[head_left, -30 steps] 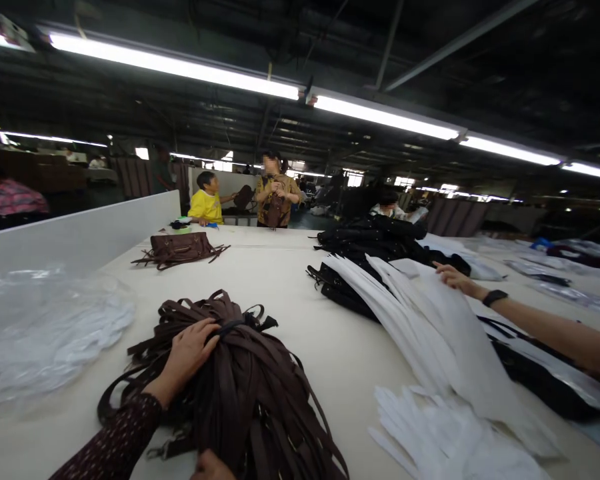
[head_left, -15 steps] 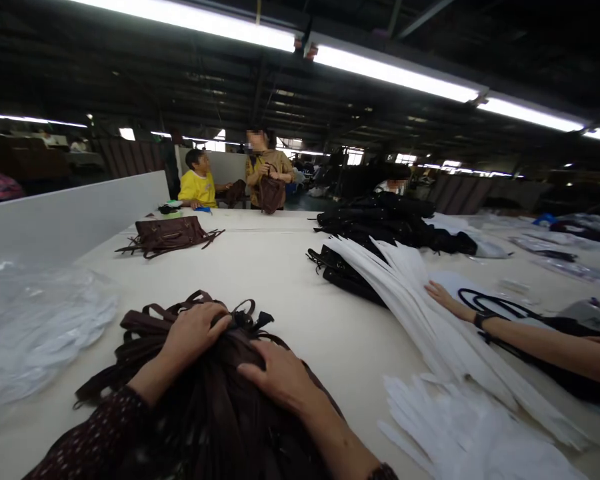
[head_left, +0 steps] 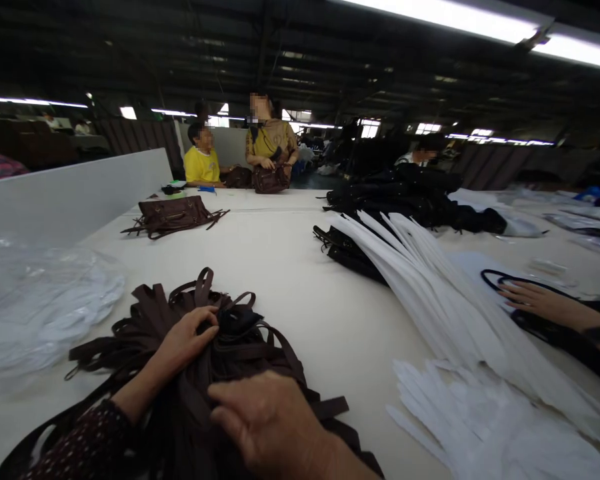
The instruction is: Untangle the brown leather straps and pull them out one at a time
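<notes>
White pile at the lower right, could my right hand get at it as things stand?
Likely yes: your right hand is over the brown straps, and beyond them just a stretch of tabletop separates it from the white pile.

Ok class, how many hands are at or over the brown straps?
2: the left hand on the straps, farther away; the right hand over them, nearer the camera. No others show.

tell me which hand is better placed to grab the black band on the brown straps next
Probably the left hand: it is right beside the black band, while the right hand is lower in view, over the straps.
</notes>
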Demonstrator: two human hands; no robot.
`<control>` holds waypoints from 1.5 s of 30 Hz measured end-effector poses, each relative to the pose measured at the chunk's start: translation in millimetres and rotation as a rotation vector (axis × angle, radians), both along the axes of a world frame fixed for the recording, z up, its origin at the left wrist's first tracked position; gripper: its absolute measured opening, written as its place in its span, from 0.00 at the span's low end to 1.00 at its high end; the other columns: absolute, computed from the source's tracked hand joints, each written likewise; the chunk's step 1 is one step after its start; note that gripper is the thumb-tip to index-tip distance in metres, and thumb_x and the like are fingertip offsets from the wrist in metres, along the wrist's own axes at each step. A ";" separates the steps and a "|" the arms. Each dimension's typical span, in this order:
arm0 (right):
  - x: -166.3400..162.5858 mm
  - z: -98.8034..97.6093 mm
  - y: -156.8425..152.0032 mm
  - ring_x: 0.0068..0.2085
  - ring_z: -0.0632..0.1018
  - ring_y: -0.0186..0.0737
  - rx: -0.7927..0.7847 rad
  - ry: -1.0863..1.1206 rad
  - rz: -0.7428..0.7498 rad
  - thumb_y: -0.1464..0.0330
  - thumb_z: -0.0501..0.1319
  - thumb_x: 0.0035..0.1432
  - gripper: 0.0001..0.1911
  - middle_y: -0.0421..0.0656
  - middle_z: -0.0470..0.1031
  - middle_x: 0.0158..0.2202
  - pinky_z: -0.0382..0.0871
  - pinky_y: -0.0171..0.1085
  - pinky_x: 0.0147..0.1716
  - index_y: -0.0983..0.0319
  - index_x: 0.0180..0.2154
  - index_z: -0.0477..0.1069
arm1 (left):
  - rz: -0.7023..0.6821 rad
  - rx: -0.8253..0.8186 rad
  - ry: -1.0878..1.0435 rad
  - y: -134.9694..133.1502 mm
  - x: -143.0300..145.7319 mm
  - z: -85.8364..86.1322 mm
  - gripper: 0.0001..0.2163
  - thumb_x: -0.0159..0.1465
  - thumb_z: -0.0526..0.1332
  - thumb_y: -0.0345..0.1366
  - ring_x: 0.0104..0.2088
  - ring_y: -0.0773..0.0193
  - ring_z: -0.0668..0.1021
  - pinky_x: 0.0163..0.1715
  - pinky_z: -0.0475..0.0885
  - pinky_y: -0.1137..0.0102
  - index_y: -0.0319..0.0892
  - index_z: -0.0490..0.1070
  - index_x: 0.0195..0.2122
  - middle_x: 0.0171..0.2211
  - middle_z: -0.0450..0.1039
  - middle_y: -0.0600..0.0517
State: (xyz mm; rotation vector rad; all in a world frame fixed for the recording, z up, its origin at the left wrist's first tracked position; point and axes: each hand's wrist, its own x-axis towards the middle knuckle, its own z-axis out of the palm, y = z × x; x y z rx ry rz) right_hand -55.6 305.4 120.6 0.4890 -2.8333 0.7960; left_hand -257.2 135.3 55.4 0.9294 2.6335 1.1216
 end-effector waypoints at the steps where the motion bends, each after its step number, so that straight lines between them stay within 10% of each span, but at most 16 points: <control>1: -11.0 11.4 11.0 0.45 0.80 0.40 -0.022 0.017 -0.066 0.60 0.52 0.69 0.15 0.36 0.81 0.46 0.74 0.39 0.46 0.51 0.52 0.70 | 0.016 0.027 -0.013 -1.1 0.3 -1.4 0.10 0.62 0.57 0.46 0.58 0.53 0.70 0.61 0.60 0.56 0.46 0.70 0.34 0.56 0.69 0.48; 5: -70.5 20.7 37.0 0.54 0.76 0.45 0.097 0.039 -0.259 0.62 0.55 0.66 0.14 0.42 0.76 0.55 0.69 0.42 0.51 0.55 0.50 0.73 | 0.060 0.086 -0.034 -5.1 1.7 -6.2 0.11 0.63 0.57 0.48 0.57 0.55 0.70 0.60 0.59 0.57 0.47 0.70 0.34 0.56 0.69 0.50; 10: -117.6 -9.9 38.4 0.42 0.81 0.49 0.203 -0.261 -0.266 0.58 0.58 0.63 0.13 0.44 0.82 0.41 0.69 0.42 0.37 0.54 0.42 0.77 | 0.066 0.149 -0.035 -11.5 5.1 -10.2 0.09 0.64 0.57 0.46 0.58 0.56 0.70 0.61 0.59 0.56 0.48 0.69 0.35 0.58 0.67 0.52; 20: -102.0 -15.5 41.8 0.34 0.78 0.35 -0.631 0.021 -0.408 0.59 0.59 0.63 0.12 0.36 0.81 0.32 0.68 0.33 0.37 0.56 0.35 0.79 | 0.003 0.150 0.055 -17.1 9.2 -15.9 0.12 0.67 0.55 0.47 0.63 0.57 0.64 0.65 0.57 0.52 0.50 0.68 0.47 0.63 0.63 0.51; 31: -90.1 30.8 48.4 0.32 0.78 0.37 -1.000 0.287 -0.525 0.59 0.64 0.58 0.12 0.39 0.78 0.28 0.71 0.35 0.36 0.62 0.32 0.78 | -0.179 0.116 0.093 8.5 26.0 32.3 0.19 0.68 0.55 0.46 0.68 0.56 0.57 0.69 0.52 0.55 0.49 0.64 0.58 0.69 0.52 0.50; 39: -75.1 47.0 40.4 0.37 0.79 0.35 -0.627 0.305 -0.392 0.63 0.62 0.62 0.08 0.37 0.81 0.34 0.70 0.34 0.42 0.58 0.35 0.79 | -0.148 0.080 0.176 62.0 29.0 47.1 0.20 0.64 0.59 0.51 0.53 0.49 0.72 0.56 0.66 0.54 0.44 0.72 0.51 0.51 0.73 0.46; 45: -79.5 28.1 44.9 0.42 0.80 0.36 -0.680 0.199 -0.385 0.62 0.58 0.65 0.12 0.37 0.82 0.41 0.71 0.34 0.45 0.56 0.46 0.76 | 0.055 0.244 0.085 62.3 42.4 36.9 0.15 0.65 0.59 0.51 0.50 0.52 0.74 0.52 0.67 0.60 0.47 0.76 0.42 0.45 0.77 0.51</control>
